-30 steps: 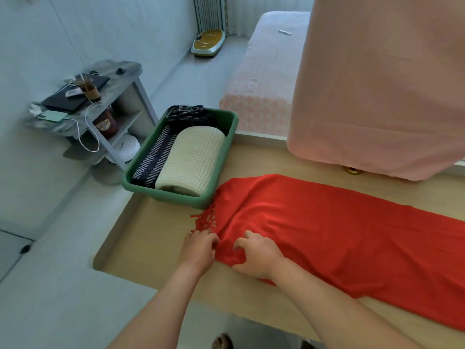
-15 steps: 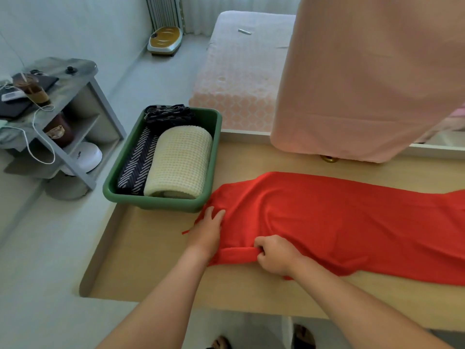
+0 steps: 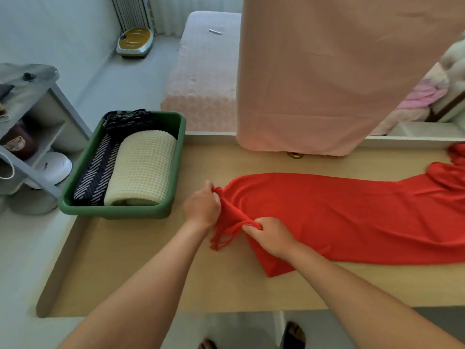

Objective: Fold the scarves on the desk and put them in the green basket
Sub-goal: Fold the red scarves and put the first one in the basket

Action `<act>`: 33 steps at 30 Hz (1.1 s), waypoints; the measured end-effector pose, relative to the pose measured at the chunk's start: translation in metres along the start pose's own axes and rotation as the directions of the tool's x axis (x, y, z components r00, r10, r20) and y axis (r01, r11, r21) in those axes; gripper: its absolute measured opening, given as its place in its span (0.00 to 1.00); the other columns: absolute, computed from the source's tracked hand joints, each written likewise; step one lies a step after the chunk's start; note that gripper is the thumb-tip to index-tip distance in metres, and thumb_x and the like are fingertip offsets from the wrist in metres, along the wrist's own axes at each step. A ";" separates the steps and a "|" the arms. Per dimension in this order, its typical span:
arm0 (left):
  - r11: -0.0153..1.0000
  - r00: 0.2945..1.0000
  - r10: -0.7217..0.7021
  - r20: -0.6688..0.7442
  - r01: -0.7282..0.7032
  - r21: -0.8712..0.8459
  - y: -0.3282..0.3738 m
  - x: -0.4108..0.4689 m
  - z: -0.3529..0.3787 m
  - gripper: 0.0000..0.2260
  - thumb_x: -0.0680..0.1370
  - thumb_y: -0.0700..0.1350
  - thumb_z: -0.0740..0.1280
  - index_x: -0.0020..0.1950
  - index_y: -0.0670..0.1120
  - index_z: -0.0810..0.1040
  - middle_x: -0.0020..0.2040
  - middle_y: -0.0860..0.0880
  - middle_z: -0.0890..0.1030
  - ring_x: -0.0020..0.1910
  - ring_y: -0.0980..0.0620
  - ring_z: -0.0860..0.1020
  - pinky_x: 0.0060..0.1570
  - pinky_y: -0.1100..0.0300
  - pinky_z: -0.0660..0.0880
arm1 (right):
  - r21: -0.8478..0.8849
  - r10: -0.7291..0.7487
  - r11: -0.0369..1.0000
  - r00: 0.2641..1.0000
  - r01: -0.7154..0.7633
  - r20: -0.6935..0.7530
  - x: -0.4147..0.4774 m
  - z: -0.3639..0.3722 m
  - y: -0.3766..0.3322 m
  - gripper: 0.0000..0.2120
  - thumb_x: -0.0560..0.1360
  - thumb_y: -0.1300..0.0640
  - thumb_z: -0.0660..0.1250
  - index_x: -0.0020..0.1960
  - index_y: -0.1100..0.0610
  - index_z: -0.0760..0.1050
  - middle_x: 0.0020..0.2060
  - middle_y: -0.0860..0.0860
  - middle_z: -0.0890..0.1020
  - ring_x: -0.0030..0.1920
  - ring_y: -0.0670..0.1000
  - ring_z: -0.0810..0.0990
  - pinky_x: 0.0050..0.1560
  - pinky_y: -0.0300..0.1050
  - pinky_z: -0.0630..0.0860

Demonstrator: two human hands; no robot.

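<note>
Red scarf (image 3: 339, 217), fringed edge gripped by left hand (image 3: 201, 207), right hand (image 3: 273, 236); green basket (image 3: 113, 212) near, seemingly apart

1 red scarf (image 3: 352, 217) + 3 scarves (image 3: 143, 167) (image 3: 94, 180) (image 3: 128, 119) in 1 grn basket (image 3: 113, 213), 2 hands (image 3: 202, 206) (image 3: 273, 236).

left hand (image 3: 202, 207): grips the red scarf (image 3: 352, 217) at its fringed end
right hand (image 3: 273, 235): pinches the same end
green basket (image 3: 173, 197): on the table (image 3: 151, 268), holds a cream rolled scarf (image 3: 142, 170)
</note>
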State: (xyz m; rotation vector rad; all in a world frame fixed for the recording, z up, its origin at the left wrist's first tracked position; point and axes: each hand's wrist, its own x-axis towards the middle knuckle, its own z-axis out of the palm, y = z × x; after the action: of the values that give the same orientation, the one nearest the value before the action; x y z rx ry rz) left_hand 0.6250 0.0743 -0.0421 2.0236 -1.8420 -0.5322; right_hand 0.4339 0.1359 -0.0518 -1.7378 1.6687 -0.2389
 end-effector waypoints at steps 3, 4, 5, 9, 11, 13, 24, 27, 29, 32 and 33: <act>0.996 1.000 0.003 -0.001 -0.003 -0.088 0.069 0.025 -0.001 0.08 0.80 0.49 0.56 0.55 0.48 0.71 0.45 0.45 0.81 0.44 0.41 0.80 0.42 0.51 0.75 | 0.239 0.153 0.964 0.977 -0.114 -0.151 0.001 -0.036 0.032 0.22 0.82 0.47 0.60 0.32 0.54 0.69 0.29 0.47 0.75 0.36 0.51 0.75 0.39 0.52 0.67; 0.989 0.999 0.016 0.030 -0.011 -0.148 0.091 0.032 0.003 0.08 0.81 0.49 0.57 0.56 0.49 0.72 0.46 0.45 0.82 0.46 0.40 0.80 0.44 0.49 0.76 | 0.308 0.214 0.940 0.958 -0.149 -0.189 -0.001 -0.046 0.046 0.21 0.82 0.47 0.59 0.33 0.55 0.73 0.32 0.49 0.78 0.39 0.53 0.78 0.42 0.52 0.70; 0.973 0.997 0.054 0.063 -0.038 -0.227 0.112 0.036 0.010 0.09 0.81 0.49 0.58 0.59 0.50 0.72 0.49 0.45 0.82 0.49 0.40 0.80 0.48 0.48 0.76 | 0.372 0.274 0.911 0.936 -0.179 -0.221 -0.003 -0.057 0.061 0.21 0.83 0.47 0.59 0.37 0.57 0.77 0.35 0.51 0.80 0.43 0.55 0.79 0.45 0.52 0.71; 0.877 0.940 0.293 0.177 -0.191 -0.441 0.173 0.029 0.052 0.24 0.81 0.41 0.61 0.76 0.51 0.63 0.64 0.45 0.78 0.64 0.47 0.75 0.61 0.61 0.69 | 0.484 0.514 0.808 0.803 -0.336 -0.302 -0.016 -0.092 0.130 0.24 0.83 0.47 0.55 0.53 0.64 0.81 0.51 0.62 0.83 0.56 0.62 0.80 0.55 0.51 0.72; 0.894 0.910 0.332 0.248 -0.219 -0.391 0.182 0.020 0.080 0.28 0.80 0.40 0.62 0.78 0.52 0.57 0.68 0.47 0.75 0.67 0.48 0.73 0.66 0.58 0.68 | 0.412 0.578 0.794 0.766 -0.447 -0.283 -0.024 -0.103 0.164 0.27 0.84 0.45 0.52 0.59 0.66 0.79 0.56 0.65 0.81 0.60 0.63 0.78 0.58 0.51 0.71; 0.929 0.896 0.319 0.309 -0.232 -0.287 0.178 0.009 0.107 0.27 0.78 0.41 0.64 0.76 0.52 0.62 0.67 0.47 0.76 0.66 0.47 0.73 0.66 0.52 0.70 | 0.297 0.578 0.808 0.783 -0.509 -0.230 -0.031 -0.109 0.191 0.27 0.83 0.43 0.50 0.55 0.62 0.79 0.54 0.64 0.82 0.57 0.63 0.80 0.56 0.51 0.72; 0.847 0.784 0.337 0.522 -0.494 0.195 0.133 -0.081 0.169 0.36 0.73 0.64 0.68 0.77 0.52 0.61 0.75 0.48 0.61 0.73 0.46 0.59 0.72 0.51 0.61 | -0.109 0.090 0.987 0.966 -0.119 -0.241 -0.066 -0.096 0.258 0.05 0.71 0.60 0.69 0.46 0.53 0.79 0.44 0.51 0.78 0.50 0.55 0.78 0.52 0.47 0.73; 0.847 0.794 0.212 0.570 -0.440 0.297 0.125 -0.082 0.166 0.48 0.70 0.67 0.69 0.80 0.54 0.47 0.81 0.48 0.44 0.79 0.46 0.45 0.77 0.50 0.49 | -0.204 0.015 0.978 0.995 -0.036 -0.103 -0.073 -0.092 0.267 0.05 0.71 0.57 0.70 0.46 0.51 0.80 0.45 0.48 0.76 0.51 0.53 0.76 0.54 0.48 0.73; 0.849 0.791 0.149 0.594 -0.410 0.333 0.119 -0.074 0.162 0.49 0.70 0.67 0.69 0.80 0.53 0.42 0.80 0.48 0.39 0.79 0.47 0.41 0.77 0.50 0.47 | -0.209 0.033 0.977 0.996 -0.050 -0.084 -0.079 -0.093 0.271 0.05 0.71 0.56 0.72 0.47 0.51 0.79 0.44 0.48 0.74 0.50 0.53 0.76 0.53 0.46 0.72; 0.827 0.781 0.091 0.618 -0.404 0.390 0.109 -0.058 0.149 0.49 0.72 0.66 0.68 0.80 0.53 0.39 0.80 0.47 0.37 0.79 0.46 0.40 0.77 0.50 0.47 | -0.218 0.061 0.974 0.998 -0.067 -0.033 -0.086 -0.097 0.272 0.10 0.71 0.53 0.72 0.51 0.50 0.78 0.43 0.46 0.73 0.49 0.50 0.76 0.50 0.42 0.69; 0.820 0.785 0.090 0.613 -0.407 0.401 0.106 -0.055 0.147 0.50 0.71 0.67 0.68 0.80 0.52 0.40 0.80 0.46 0.37 0.79 0.45 0.40 0.77 0.49 0.47 | -0.255 0.049 0.966 0.999 -0.050 -0.011 -0.088 -0.098 0.270 0.11 0.71 0.51 0.72 0.53 0.49 0.78 0.45 0.46 0.74 0.50 0.50 0.76 0.51 0.42 0.70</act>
State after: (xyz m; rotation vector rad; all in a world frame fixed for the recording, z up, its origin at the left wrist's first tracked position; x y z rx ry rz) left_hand 0.4559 0.1185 -0.1145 1.9854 -2.8554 -0.6714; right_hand 0.1477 0.2043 -0.1104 -1.8788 1.8086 -0.0036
